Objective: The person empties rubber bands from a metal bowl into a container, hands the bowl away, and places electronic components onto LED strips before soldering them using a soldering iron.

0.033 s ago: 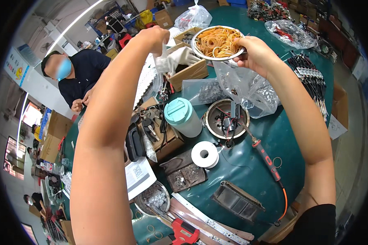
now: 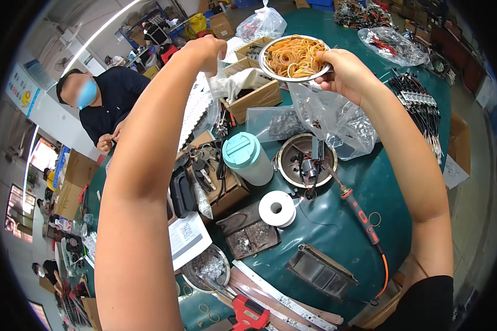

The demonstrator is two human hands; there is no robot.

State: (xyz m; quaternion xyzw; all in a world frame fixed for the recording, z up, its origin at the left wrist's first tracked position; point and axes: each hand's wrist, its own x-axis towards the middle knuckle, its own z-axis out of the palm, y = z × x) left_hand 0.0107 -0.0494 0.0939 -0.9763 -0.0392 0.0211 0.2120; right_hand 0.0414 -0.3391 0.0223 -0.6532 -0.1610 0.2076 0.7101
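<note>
My right hand (image 2: pixel 345 73) grips the rim of a round metal bowl (image 2: pixel 263 65), thumb over the edge and fingers underneath. A heap of tan and orange rubber bands (image 2: pixel 292 57) fills this bowl, which is held up above the far part of the table. Reaching to the far left, my left hand (image 2: pixel 205 53) is closed with its fingers bent downward. Clear plastic (image 2: pixel 221 85) shows just below those fingertips; whether they grip it is hidden. Beside it stands a wooden box (image 2: pixel 255 101) with whitish cloth or gloves (image 2: pixel 243 81) in it.
On the green table (image 2: pixel 364 182) are a turquoise-lidded tumbler (image 2: pixel 248 160), a white spool (image 2: pixel 276 209), a metal bowl with small parts (image 2: pixel 284 165), a soldering iron (image 2: pixel 361 215) and a clear bag (image 2: pixel 342 124). Black cable bundles (image 2: pixel 417 107) lie at right. A masked person (image 2: pixel 107 99) sits at left.
</note>
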